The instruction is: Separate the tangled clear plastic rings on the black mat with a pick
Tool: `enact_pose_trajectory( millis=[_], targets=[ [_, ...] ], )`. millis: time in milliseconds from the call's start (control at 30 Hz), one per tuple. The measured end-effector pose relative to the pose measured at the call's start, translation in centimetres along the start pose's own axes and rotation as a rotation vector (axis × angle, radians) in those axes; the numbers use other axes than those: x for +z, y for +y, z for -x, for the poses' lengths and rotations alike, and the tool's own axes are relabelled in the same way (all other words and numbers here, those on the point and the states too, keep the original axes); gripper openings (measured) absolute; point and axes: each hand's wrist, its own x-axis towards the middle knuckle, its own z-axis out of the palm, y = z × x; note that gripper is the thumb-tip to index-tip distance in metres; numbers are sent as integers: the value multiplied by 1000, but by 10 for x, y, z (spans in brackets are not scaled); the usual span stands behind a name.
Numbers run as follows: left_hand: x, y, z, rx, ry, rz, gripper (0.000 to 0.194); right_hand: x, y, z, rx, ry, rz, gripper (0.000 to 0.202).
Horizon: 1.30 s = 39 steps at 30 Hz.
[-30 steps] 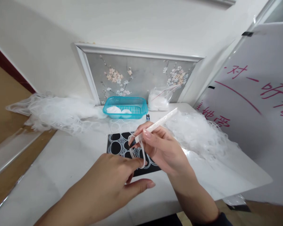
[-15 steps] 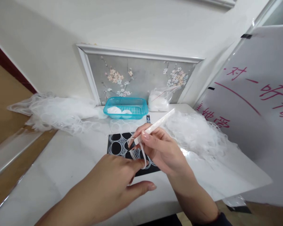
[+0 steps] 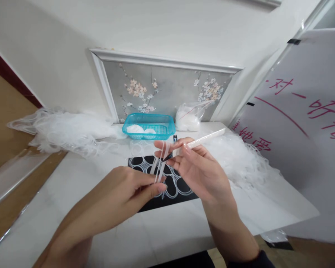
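Note:
My left hand (image 3: 134, 188) is closed, thumb and fingers pinching the lower end of a thin white ring-like band (image 3: 162, 163). The band's upper end loops around the outstretched fingers of my right hand (image 3: 206, 167), which pulls it into a long narrow loop. My right hand also grips a white pen-shaped tool (image 3: 203, 139). Its dark pointed tip rests at the band, touching or just beside it. Beneath both hands lies a black sheet (image 3: 181, 195) with pale circle outlines; whether these are printed or loose rings I cannot tell.
A heap of translucent white rings (image 3: 69, 130) lies at the left, another heap (image 3: 240, 160) at the right. Behind the sheet stands a blue plastic basket (image 3: 149, 116) holding white round pieces, beside a clear bag (image 3: 188, 117) of white material. A whiteboard (image 3: 304, 163) flanks the right side.
My left thumb has closed onto the band, which now stands stretched upward. My right hand has shifted up and right, and the tool's tip has moved to the band.

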Motion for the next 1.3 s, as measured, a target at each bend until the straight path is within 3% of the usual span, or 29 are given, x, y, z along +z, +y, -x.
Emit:
enact_pose_trajectory(
  millis=[200, 367, 767, 1033, 1300],
  targets=[
    [-5, -7, 0, 2, -12, 130, 44, 1, -2, 1, 27, 25, -3, 7],
    [-5, -4, -3, 4, 6, 94, 48, 3, -5, 2, 38, 3, -27, 8],
    [-9, 2, -7, -121, 58, 138, 38, 0, -5, 3, 25, -14, -4, 8],
    [-4, -5, -8, -164, 158, 257, 63, 1, -5, 2, 27, 42, 64, 14],
    [-6, -2, -8, -195, 307, 376, 75, 0, 3, 5, 31, -138, 201, 10]
  ],
)
